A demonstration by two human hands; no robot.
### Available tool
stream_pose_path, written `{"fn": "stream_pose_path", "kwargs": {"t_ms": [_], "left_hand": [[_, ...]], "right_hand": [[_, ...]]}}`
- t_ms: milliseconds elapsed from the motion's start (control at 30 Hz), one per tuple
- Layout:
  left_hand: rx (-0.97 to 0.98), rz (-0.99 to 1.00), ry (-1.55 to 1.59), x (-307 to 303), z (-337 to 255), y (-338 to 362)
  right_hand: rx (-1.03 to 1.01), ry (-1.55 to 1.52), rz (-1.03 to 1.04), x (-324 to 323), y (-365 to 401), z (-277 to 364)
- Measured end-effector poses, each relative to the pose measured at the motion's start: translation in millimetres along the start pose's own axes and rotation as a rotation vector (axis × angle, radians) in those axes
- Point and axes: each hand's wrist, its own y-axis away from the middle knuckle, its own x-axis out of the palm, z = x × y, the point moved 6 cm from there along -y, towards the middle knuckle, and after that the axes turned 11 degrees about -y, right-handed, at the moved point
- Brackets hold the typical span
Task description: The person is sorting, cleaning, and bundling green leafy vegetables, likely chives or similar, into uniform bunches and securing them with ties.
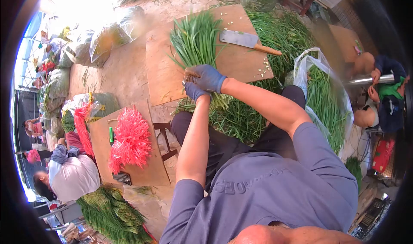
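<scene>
Concrete floor (124, 78) of an open sorting yard, strewn with greens. Flat brown plywood board (157, 67) lies ahead of the seated person's knees. On it is a steel cleaver with a wooden handle (246, 40), blade toward frame left, well apart from the hands. Loose heap of green stalks (286, 37) sits beyond the board's right edge, and a clear plastic bag of greens (322, 93) is at the person's right. A second board (100, 136) at the left carries a pile of red-pink ties (131, 140); a co-worker in a white shirt (73, 177) crouches beside it.

Bundle of long green stalks (194, 39) rests on the near board. Its long axis runs away from the person — leaf tips fanned toward the far edge, root end nearest the body. Blue-gloved left hand (195, 91) and blue-gloved right hand (207, 77) are both closed round that root end, touching each other, the right just beyond the left. The gloves hide the bundle's base.
</scene>
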Motion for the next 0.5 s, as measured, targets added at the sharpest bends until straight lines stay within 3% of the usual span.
{"fn": "stream_pose_path", "kwargs": {"t_ms": [33, 100, 167, 267, 300, 400, 500], "left_hand": [[-0.015, 0.047, 0.173, 2, 11, 1], [0.028, 0.080, 0.160, -1, -9, 11], [0.126, 0.060, -0.217, -13, -77, 35], [0.093, 0.030, -0.114, -28, -47, 31], [-0.055, 0.061, -0.120, -34, -65, 40], [-0.063, 0.087, 0.125, -41, -47, 31], [-0.070, 0.097, 0.167, -42, -39, 27]], "right_hand": [[-0.003, 0.084, 0.059, 10, -3, 0], [0.076, 0.168, 0.136, 15, -12, -12], [0.187, 0.307, 0.274, 13, -18, -23], [0.155, 0.353, 0.413, 16, -19, -43], [0.158, 0.448, 0.477, 13, -16, -40], [0.237, 0.518, 0.508, 11, -16, -32], [0.217, 0.523, 0.526, 12, -18, -22]]}}
